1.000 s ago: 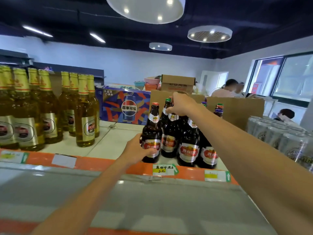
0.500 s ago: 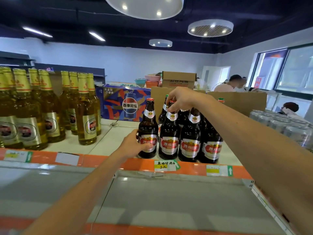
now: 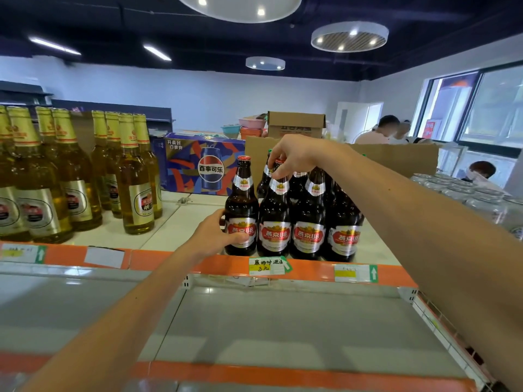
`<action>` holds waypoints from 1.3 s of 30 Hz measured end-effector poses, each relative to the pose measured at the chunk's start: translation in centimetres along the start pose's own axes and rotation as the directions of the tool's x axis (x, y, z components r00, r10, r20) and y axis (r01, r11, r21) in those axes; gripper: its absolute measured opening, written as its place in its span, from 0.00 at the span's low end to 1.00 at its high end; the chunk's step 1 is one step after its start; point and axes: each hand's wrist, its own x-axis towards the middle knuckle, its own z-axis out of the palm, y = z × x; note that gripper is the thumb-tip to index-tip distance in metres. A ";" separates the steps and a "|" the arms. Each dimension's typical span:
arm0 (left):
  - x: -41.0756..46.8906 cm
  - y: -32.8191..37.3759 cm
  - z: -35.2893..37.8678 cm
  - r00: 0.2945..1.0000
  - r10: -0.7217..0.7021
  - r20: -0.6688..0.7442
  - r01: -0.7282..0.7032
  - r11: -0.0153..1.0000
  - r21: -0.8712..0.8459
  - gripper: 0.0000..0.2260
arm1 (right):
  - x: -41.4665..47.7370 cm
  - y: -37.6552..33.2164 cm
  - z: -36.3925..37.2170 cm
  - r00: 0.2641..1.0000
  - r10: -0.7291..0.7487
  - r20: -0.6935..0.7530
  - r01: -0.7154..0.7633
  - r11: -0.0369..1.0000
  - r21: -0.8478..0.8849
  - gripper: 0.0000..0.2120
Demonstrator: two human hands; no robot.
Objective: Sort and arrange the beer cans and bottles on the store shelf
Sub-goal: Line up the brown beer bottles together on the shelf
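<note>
In the head view, the left hand (image 3: 210, 236) is reaching up from below and gripping the leftmost dark bottle (image 3: 241, 205) low on its body, with the thumb lying across the red and silver label and the fingers wrapping round the far side. That bottle is standing upright at the front edge of the shelf (image 3: 175, 222), at the left end of a row of four alike bottles, and is touching or almost touching its neighbour. The right hand (image 3: 294, 154) is coming in from the right above the group, fingers curling downward, and is pinching the neck of the second dark bottle (image 3: 274, 219) just under its red cap. More dark bottles (image 3: 310, 216) are standing close behind and to the right of these two, all upright. Well to the left on the same shelf, a cluster of golden bottles (image 3: 135, 179) with gold foil necks is standing apart from the dark ones, with bare shelf between. At the right edge, silver cans (image 3: 464, 193) in clear wrap are sitting near the forearm. A blue cola carton (image 3: 203, 164) is lying behind the gap, and a handwritten price tag (image 3: 267, 265) is hanging on the orange shelf strip (image 3: 164, 257) below the dark bottles.
</note>
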 end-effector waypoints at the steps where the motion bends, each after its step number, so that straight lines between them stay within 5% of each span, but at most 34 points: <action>1: -0.1 0.0 0.0 1.000 0.002 0.004 -0.002 1.000 0.006 0.33 | -0.1 0.0 0.0 1.000 -0.002 0.004 0.002 1.000 0.002 0.13; 16: -0.8 0.6 -0.4 0.998 0.020 0.058 -0.021 1.000 0.009 0.27 | 0.0 0.1 0.4 1.000 0.008 -0.011 -0.008 1.000 0.005 0.13; 21: -0.7 0.7 -0.9 0.996 -0.011 0.094 0.010 1.000 0.013 0.29 | -0.7 0.0 0.1 1.000 -0.014 0.002 0.014 1.000 -0.021 0.24; 24: -0.7 1.1 -1.4 0.986 -0.031 0.165 0.035 0.999 -0.023 0.28 | -1.5 1.1 -0.3 0.965 -0.055 -0.256 0.068 0.997 0.040 0.25; 28: -0.3 1.3 -1.9 0.990 -0.013 0.141 0.023 0.997 -0.070 0.29 | -4.4 5.5 -0.7 0.737 0.111 -0.666 0.034 0.979 0.201 0.14; 35: 0.4 0.5 -1.0 0.976 -0.009 0.219 0.032 0.994 -0.105 0.30 | -10.7 11.6 4.9 0.719 0.439 -0.539 -0.075 0.820 0.568 0.20; 39: 0.5 0.2 -0.8 0.976 -0.026 0.215 0.054 0.990 -0.127 0.28 | -12.0 12.0 9.9 0.845 0.411 -0.341 -0.026 0.669 0.743 0.13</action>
